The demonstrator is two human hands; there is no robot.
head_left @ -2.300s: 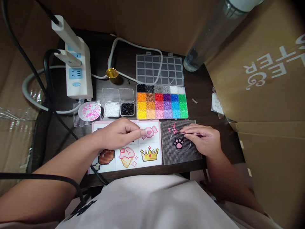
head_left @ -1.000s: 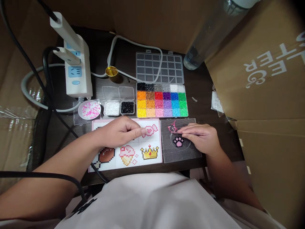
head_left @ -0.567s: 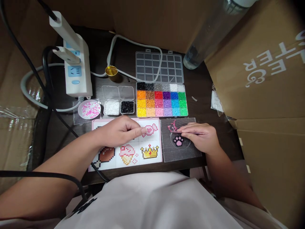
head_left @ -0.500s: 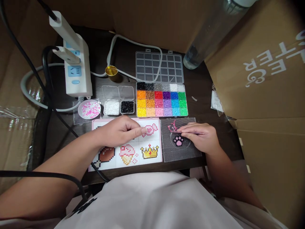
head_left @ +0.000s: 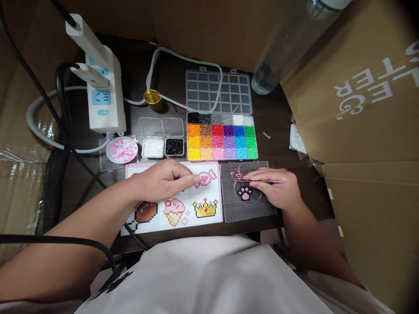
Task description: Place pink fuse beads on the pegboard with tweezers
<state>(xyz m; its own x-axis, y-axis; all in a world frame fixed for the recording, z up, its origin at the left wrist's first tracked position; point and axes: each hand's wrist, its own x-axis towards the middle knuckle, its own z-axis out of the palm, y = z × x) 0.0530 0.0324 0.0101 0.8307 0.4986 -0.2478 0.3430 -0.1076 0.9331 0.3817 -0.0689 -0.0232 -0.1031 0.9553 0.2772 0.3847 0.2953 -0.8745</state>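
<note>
My right hand (head_left: 276, 189) is closed on thin tweezers (head_left: 262, 180), whose tip rests at a line of pink beads (head_left: 236, 175) near the top left of the clear pegboard (head_left: 248, 209). A pink and black paw of beads (head_left: 245, 192) sits just below the tip. My left hand (head_left: 165, 181) lies on the pattern sheet (head_left: 173, 213), fingers curled, with the index finger touching the pink candy picture (head_left: 207, 178). The sheet also shows a drumstick, a cupcake and a crown.
Behind the sheet stand an open bead box (head_left: 222, 141) with several colours, small boxes of white (head_left: 153, 148) and black beads (head_left: 174, 147), and a round dish of pink beads (head_left: 121, 149). A power strip (head_left: 103, 93) with cables lies at the back left. A bottle (head_left: 281, 48) and cardboard boxes (head_left: 360, 109) crowd the right.
The tweezers' tip has crept a little to the left along the pink beads. My left hand has stayed on the candy picture.
</note>
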